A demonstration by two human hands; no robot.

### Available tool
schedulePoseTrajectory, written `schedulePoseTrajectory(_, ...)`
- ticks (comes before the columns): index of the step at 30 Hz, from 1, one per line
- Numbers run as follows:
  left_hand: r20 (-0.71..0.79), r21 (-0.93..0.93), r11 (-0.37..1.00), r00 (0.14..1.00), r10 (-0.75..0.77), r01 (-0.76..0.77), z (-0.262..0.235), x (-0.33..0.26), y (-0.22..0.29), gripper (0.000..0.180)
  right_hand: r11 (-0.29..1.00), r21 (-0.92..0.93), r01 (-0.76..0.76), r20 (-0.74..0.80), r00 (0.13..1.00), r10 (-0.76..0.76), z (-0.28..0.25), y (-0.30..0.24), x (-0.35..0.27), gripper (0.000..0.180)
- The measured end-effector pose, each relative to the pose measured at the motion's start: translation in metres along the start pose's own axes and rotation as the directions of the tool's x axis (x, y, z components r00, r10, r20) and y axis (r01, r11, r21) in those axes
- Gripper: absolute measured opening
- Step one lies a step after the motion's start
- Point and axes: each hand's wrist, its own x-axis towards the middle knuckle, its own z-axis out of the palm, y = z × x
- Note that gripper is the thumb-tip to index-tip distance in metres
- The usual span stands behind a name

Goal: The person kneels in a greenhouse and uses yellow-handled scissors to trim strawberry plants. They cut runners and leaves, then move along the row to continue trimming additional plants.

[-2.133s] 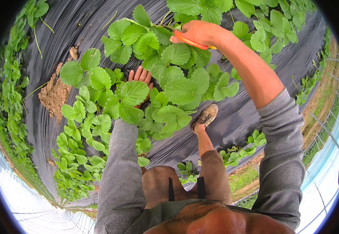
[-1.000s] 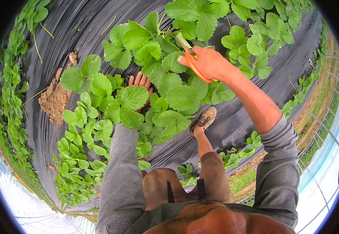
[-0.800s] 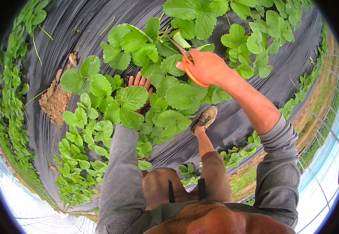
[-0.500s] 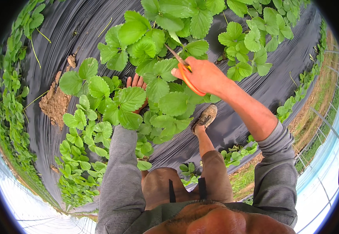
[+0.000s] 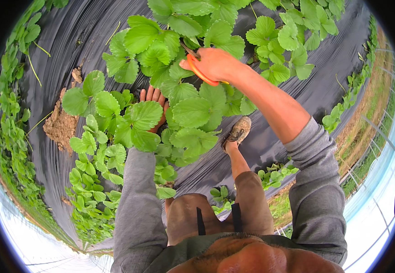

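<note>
My right hand (image 5: 218, 65) is closed around orange-handled scissors (image 5: 196, 72), their dark blades pointing up-left into the leaves of a strawberry plant (image 5: 165, 41). My left hand (image 5: 154, 101) reaches in among the leaves lower down; only its fingertips show above a large green leaf (image 5: 145, 114), and whether it holds anything is hidden. Both grey sleeves come up from the lower edge.
Strawberry plants grow through black plastic mulch (image 5: 65, 50) on a raised bed. A patch of bare soil (image 5: 61, 127) shows at left. My muddy shoe (image 5: 238, 131) rests on the mulch. A grassy furrow (image 5: 366, 118) and a white tunnel cover lie at right.
My right hand with the scissors has come down from the upper leaves toward me and left, then settled among the plant's middle leaves. My left hand has stayed in the foliage.
</note>
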Motion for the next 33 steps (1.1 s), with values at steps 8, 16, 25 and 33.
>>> schedulePoseTrajectory(8,-0.008,-0.02,1.0,1.0,-0.012,0.011,0.004,-0.005,-0.003,0.043,0.996,0.011,0.086,-0.16,0.984,-0.083,0.012,0.013,0.012,0.083)
schedulePoseTrajectory(16,-0.076,-0.095,0.995,0.997,0.011,-0.019,0.013,-0.01,-0.007,0.031,0.998,0.044,0.036,-0.102,0.994,-0.031,0.011,0.018,-0.011,0.076)
schedulePoseTrajectory(25,0.038,0.09,0.994,0.997,0.06,-0.063,0.023,-0.009,-0.014,0.043,0.989,0.13,0.069,-0.05,0.997,-0.063,0.021,0.021,0.008,0.092)
schedulePoseTrajectory(33,-0.049,0.082,0.992,0.994,0.097,-0.093,0.024,-0.009,-0.013,0.051,0.976,0.196,0.098,-0.126,0.989,-0.074,0.029,0.023,0.022,0.083)
